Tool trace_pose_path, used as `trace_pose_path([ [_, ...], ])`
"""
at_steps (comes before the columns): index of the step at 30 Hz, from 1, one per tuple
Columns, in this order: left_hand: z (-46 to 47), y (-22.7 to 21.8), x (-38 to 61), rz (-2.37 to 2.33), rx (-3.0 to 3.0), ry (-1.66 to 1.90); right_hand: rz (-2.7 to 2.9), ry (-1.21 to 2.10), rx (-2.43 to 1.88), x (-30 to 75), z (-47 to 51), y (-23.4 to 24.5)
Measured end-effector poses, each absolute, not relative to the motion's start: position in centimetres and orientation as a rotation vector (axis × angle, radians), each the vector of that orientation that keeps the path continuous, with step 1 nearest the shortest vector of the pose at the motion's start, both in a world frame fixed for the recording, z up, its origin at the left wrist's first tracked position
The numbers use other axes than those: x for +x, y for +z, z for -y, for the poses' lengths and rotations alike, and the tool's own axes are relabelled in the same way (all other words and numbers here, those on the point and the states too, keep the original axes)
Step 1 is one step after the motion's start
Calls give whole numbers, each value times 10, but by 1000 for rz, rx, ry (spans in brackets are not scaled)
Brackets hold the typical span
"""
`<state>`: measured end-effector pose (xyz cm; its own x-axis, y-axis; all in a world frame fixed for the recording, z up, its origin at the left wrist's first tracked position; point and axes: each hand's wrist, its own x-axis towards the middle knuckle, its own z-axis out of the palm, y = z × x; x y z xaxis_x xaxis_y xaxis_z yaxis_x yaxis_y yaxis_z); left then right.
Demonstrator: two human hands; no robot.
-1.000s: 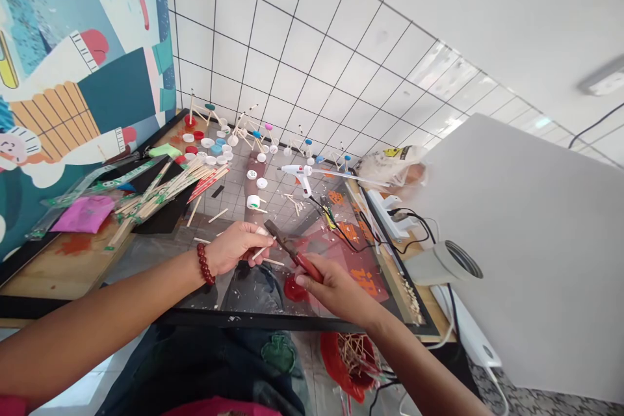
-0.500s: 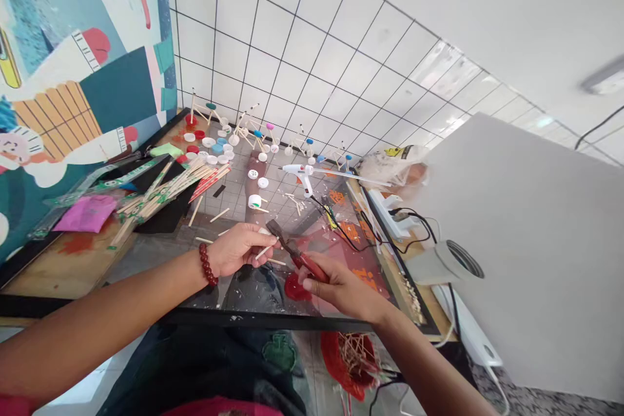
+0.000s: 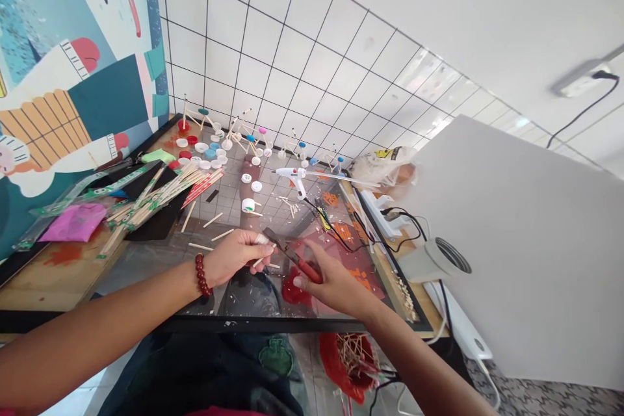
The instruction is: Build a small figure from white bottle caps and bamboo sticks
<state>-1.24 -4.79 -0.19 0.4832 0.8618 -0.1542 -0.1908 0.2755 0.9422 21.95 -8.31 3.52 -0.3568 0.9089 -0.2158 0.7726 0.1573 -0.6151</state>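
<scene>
My left hand [image 3: 236, 257], with a red bead bracelet at the wrist, pinches a short thin wooden stick [image 3: 259, 261] between thumb and fingers. A white wrap shows on one of its fingers. My right hand [image 3: 331, 279] holds red-handled pliers [image 3: 308, 269], their dark metal head beside the left fingertips. Whether the jaws touch the stick, I cannot tell. Several loose sticks [image 3: 223, 234] lie on the glass tabletop [image 3: 195, 289] beyond my left hand. A white round cap [image 3: 247, 205] stands farther off.
A white glue gun [image 3: 292, 175] rests behind the hands, its cable running right. Stick-and-cap figures [image 3: 251, 138] line the back. Bundled sticks [image 3: 151, 198] and a pink packet [image 3: 75, 222] lie left. A power strip [image 3: 383, 214] and grey-white cup [image 3: 433, 260] stand right; a red basket [image 3: 331, 364] sits below.
The view has shifted slightly. The fingers of my right hand look more spread around the pliers' handles. My left hand still pinches the stick near the pliers' head.
</scene>
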Motion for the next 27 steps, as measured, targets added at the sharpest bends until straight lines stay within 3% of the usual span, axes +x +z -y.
trace_pose_path([
  [11, 50, 3, -14, -770, 1018, 849, 2469, 644, -1609, 208, 79, 27],
  [27, 41, -4, -12, -787, 779, 756, 2400, 211, -1752, 210, 68, 2],
])
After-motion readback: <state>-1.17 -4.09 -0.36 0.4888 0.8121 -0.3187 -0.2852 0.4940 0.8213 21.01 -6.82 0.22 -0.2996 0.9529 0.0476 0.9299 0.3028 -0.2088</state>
